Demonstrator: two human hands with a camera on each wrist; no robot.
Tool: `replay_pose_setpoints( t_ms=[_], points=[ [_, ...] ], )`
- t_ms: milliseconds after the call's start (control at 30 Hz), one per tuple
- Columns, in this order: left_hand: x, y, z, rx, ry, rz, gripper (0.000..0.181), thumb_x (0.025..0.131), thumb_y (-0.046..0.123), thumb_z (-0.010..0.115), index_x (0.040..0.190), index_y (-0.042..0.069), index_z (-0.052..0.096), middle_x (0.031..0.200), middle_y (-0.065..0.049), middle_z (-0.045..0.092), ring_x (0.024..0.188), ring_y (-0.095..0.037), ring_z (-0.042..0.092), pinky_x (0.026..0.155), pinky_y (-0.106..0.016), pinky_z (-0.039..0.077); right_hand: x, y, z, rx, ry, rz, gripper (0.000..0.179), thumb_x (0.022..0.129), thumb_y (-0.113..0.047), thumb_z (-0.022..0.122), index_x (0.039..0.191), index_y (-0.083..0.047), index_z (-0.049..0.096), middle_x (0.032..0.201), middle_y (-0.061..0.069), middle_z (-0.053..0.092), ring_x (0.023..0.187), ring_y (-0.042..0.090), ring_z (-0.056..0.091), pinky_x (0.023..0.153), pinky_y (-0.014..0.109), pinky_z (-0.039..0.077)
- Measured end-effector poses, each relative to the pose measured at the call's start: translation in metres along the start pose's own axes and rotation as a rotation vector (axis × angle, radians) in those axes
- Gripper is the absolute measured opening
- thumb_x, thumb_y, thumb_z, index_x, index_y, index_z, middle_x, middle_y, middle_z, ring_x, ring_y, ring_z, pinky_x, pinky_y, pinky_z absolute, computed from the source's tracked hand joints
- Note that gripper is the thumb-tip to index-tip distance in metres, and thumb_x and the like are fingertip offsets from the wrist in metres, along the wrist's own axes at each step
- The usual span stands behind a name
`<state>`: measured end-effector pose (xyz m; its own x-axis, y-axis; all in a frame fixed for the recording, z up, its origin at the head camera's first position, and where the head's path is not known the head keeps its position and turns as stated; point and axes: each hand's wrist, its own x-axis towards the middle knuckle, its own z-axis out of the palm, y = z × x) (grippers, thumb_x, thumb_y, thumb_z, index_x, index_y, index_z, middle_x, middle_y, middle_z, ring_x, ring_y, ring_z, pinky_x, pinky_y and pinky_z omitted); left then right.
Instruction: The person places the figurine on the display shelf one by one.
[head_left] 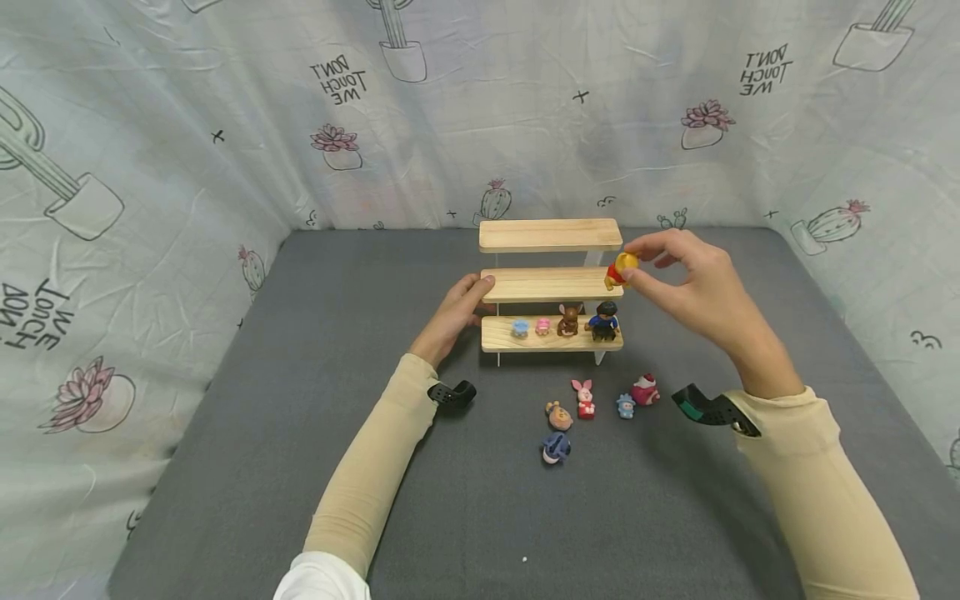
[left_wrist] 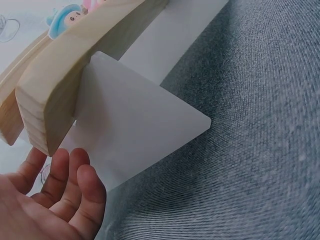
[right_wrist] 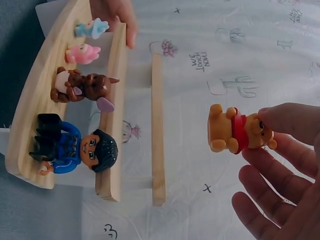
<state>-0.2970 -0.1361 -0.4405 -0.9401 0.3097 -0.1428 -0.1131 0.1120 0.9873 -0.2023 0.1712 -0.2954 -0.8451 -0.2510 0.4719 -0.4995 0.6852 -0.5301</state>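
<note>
My right hand (head_left: 697, 283) pinches a yellow bear figurine in a red shirt (right_wrist: 239, 129) by its head, thumb on one side and fingers on the other. In the head view the bear overlaps the right end of the middle tier. My left hand (head_left: 453, 315) holds the left end of that tier on a three-tier wooden display stand (head_left: 540, 285), thumb at the top edge. Along the lowest tier stand a blue-hatted figurine (right_wrist: 92, 29), a pink figurine (right_wrist: 83, 53), a brown mouse-like figurine (right_wrist: 95, 86) and a black-haired toy figure in blue (right_wrist: 70, 147).
In front of the stand, several figurines lie or stand on the grey cloth: a piglet (head_left: 585, 400), a yellowish one (head_left: 558, 416), a dark blue donkey-like one (head_left: 556, 448), a light blue one (head_left: 626, 406) and a dark pink one (head_left: 645, 390). A cactus-print curtain (head_left: 450, 125) hangs behind.
</note>
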Motion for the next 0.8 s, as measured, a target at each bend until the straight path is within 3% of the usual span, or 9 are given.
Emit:
replay_pose_setpoints(
  t_ms=[433,800],
  points=[
    [0.001,0.001,0.000,-0.004,-0.008,0.008,0.062,0.098,0.061,0.052,0.139,0.014,0.052,0.127,-0.011,0.060,0.108,-0.024,0.061,0.078,-0.033,0.051,0.016,0.002,-0.002,0.027,0.046,0.057,0.026,0.092,-0.010,0.073,0.117,-0.007,0.071,0.110,0.009,0.071,0.097,-0.005,0.054,0.086,0.016,0.042],
    [-0.001,-0.001,0.000,0.002,0.000,0.007,0.060,0.099,0.059,0.051,0.138,0.014,0.052,0.126,-0.011,0.060,0.107,-0.023,0.061,0.078,-0.033,0.050,0.018,0.007,0.012,0.038,0.084,0.116,0.026,0.094,-0.014,0.073,0.118,-0.006,0.071,0.107,0.010,0.069,0.095,-0.001,0.054,0.085,0.018,0.042]
  ],
)
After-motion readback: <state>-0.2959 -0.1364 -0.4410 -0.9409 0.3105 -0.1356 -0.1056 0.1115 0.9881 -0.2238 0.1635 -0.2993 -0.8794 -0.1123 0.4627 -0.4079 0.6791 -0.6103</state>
